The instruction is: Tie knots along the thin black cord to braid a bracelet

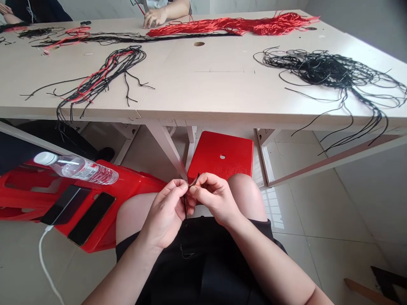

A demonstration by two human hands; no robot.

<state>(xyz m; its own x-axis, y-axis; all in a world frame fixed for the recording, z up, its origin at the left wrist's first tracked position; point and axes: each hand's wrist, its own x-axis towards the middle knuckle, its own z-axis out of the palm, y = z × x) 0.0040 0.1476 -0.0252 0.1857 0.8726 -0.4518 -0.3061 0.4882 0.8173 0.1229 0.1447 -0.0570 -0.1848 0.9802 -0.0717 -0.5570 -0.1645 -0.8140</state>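
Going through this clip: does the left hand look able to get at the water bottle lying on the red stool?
Probably yes: the left hand is pinching a black cord, but nothing stands between it and the water bottle on the red stool. It would have to let go first.

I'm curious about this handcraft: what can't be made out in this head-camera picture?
- Head view, black cord: the left hand and right hand hide how it is gripped and any knot.
- Head view, water bottle label: too small to read.
- Head view, co-worker's hand: the top edge cuts off the rest of the person.
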